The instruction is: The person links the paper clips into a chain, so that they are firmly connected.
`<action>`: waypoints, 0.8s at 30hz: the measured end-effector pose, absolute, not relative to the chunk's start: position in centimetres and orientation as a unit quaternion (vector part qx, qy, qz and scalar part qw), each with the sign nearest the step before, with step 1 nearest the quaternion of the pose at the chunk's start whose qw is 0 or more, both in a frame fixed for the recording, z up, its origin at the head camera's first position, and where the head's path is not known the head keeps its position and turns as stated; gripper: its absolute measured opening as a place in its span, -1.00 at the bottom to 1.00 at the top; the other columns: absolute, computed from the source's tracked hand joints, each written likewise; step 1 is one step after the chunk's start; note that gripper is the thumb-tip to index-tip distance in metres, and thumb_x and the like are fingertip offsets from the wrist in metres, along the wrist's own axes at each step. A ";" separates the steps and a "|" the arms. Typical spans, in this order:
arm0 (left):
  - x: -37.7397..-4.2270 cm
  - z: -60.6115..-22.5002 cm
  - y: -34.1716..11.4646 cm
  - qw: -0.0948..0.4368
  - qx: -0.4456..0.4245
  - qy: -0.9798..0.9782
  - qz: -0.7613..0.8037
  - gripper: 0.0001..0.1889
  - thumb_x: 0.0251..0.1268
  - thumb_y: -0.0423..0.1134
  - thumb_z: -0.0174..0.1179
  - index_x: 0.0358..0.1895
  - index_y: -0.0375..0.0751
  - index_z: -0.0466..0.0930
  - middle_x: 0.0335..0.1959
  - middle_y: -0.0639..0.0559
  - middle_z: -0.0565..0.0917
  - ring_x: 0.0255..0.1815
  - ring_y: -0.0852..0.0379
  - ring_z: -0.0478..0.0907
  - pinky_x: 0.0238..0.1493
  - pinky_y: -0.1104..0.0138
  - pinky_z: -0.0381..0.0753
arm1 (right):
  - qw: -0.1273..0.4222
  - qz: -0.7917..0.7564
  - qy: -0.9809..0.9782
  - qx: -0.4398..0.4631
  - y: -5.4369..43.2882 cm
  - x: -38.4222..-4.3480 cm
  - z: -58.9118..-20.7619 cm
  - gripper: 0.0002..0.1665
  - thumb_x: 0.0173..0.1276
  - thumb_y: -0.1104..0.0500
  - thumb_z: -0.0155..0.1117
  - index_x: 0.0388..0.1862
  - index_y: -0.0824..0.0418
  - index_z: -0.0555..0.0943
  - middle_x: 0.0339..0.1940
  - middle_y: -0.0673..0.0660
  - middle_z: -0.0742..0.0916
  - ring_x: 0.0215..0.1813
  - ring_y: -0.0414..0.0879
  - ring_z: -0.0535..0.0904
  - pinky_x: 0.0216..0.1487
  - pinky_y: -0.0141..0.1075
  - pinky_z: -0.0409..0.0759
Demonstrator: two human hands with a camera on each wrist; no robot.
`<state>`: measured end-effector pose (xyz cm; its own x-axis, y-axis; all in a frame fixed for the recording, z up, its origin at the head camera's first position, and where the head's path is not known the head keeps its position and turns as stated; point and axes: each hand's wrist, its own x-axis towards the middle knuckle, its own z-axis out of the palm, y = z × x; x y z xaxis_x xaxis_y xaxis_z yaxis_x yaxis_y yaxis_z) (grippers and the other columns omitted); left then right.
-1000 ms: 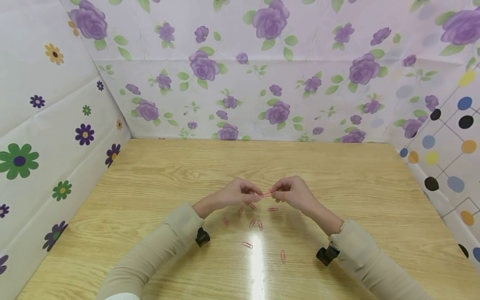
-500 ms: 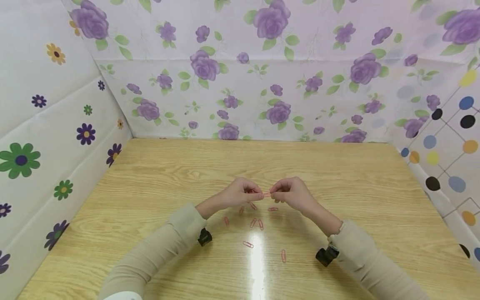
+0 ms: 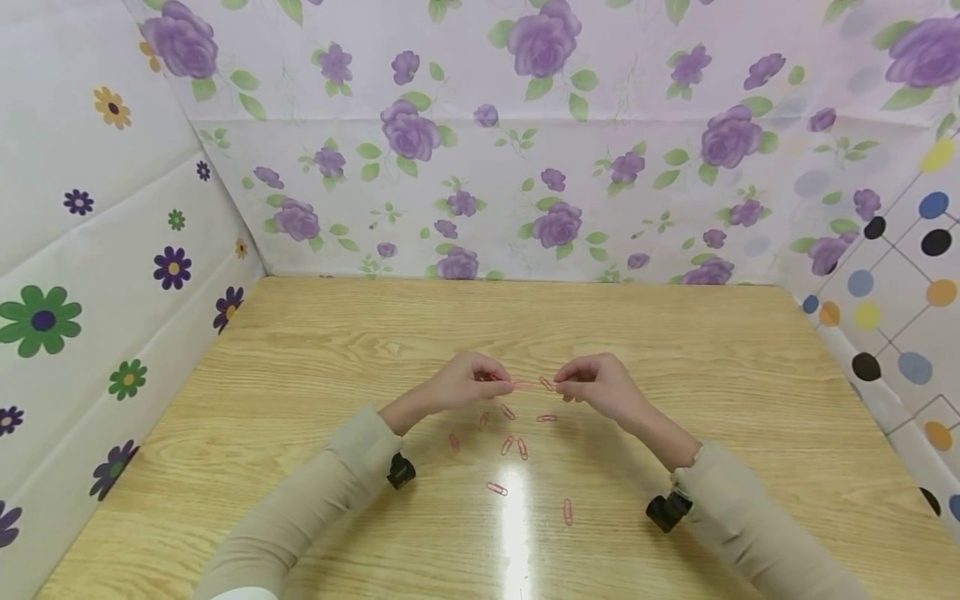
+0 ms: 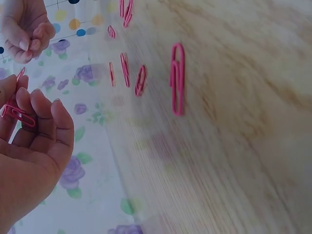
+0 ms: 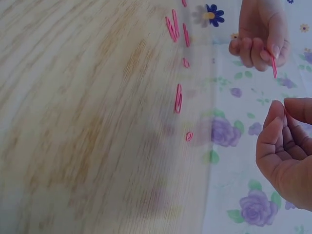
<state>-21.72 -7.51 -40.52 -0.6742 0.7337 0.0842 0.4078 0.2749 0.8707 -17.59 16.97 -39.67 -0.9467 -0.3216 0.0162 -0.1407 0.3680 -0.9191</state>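
Observation:
In the head view my left hand (image 3: 468, 383) pinches a pink paper clip (image 3: 523, 385) between thumb and fingertips. A second pink clip (image 4: 19, 115) shows against its fingers in the left wrist view. Across a short gap, my right hand (image 3: 600, 385) has its thumb and index fingertip pressed together, where the thin pink wire seems to end. Another clip (image 3: 546, 383) appears beside those fingertips; whether it hangs or lies behind cannot be told. In the right wrist view, the wire end (image 5: 274, 68) points from my left hand towards my right hand (image 5: 287, 146).
Several loose pink paper clips lie on the wooden table (image 3: 360, 333) below the hands, among them one clip (image 3: 497, 488) and another (image 3: 567, 512) nearer the front. Flowered cloth (image 3: 480, 192) stands behind the table, with patterned cloth at both sides.
Both hands have moved slightly apart, left hand leftward and right hand rightward. More pink wire now shows between their fingertips. The loose clips on the table have not moved.

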 end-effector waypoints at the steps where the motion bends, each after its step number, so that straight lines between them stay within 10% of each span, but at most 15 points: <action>1: -21.8 -40.5 -7.7 0.172 0.366 0.778 0.481 -0.80 0.27 -0.34 0.11 -0.31 -0.47 0.60 -0.38 -0.35 0.60 -0.44 -0.20 0.49 -0.41 0.31 0.53 | 0.083 -0.540 0.826 -0.138 17.1 -17.6 -39.7 -0.81 0.22 0.31 0.22 -0.26 0.46 0.61 -0.43 0.32 0.67 -0.33 0.27 0.56 -0.38 -0.08 0.54; 24: -22.8 -39.7 -10.6 0.177 0.361 0.778 0.482 -0.84 0.23 -0.36 0.15 -0.38 -0.42 0.63 -0.48 -0.19 0.61 -0.52 -0.07 0.46 -0.47 0.21 0.49 | 0.078 -0.394 0.905 -0.142 17.2 -21.5 -41.9 -0.74 0.07 0.22 0.38 -0.27 0.36 0.65 -0.48 0.07 0.64 -0.44 -0.14 0.47 -0.41 -0.30 0.45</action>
<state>-22.84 -10.58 -39.66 -0.6771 0.7323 0.0732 0.3914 0.2740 0.8785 -21.53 17.21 -41.93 -0.9477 -0.3178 -0.0303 -0.1943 0.6494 -0.7352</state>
